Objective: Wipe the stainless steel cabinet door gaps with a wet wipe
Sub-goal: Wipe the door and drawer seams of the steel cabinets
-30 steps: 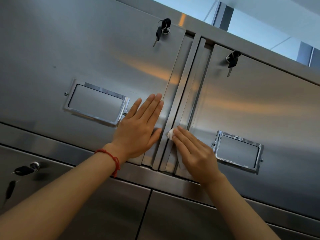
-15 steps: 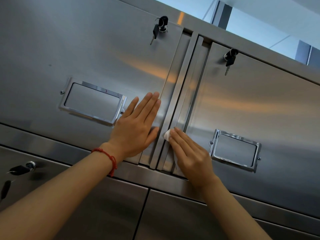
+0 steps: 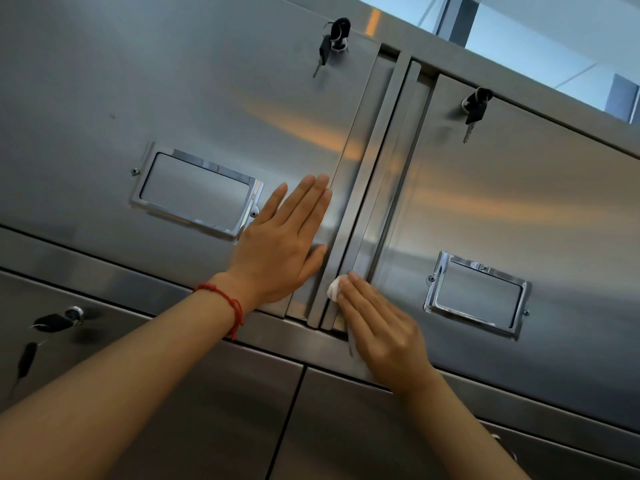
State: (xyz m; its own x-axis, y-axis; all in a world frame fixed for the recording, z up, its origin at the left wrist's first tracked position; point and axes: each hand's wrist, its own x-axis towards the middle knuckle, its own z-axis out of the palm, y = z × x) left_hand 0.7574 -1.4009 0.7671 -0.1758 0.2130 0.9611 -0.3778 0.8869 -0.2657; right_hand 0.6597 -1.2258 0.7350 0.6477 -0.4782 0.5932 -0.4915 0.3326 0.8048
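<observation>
Two stainless steel cabinet doors meet at a vertical gap (image 3: 377,161) lined with narrow steel strips. My left hand (image 3: 284,244), with a red cord at the wrist, lies flat on the left door (image 3: 173,98) just beside the gap. My right hand (image 3: 377,327) presses a white wet wipe (image 3: 334,289) with straight fingers against the strips near the gap's lower end. Only a small bunch of the wipe shows past my fingertips; the rest is hidden beneath the hand.
Keys hang from the left door's lock (image 3: 332,39) and the right door's lock (image 3: 476,105). Each door carries a chrome label holder (image 3: 197,192) (image 3: 478,296). Below are lower doors with another vertical gap (image 3: 287,417) and a keyed lock (image 3: 55,322).
My right hand has slid the wipe down the gap toward the doors' bottom edge. My left hand stays flat on the left door.
</observation>
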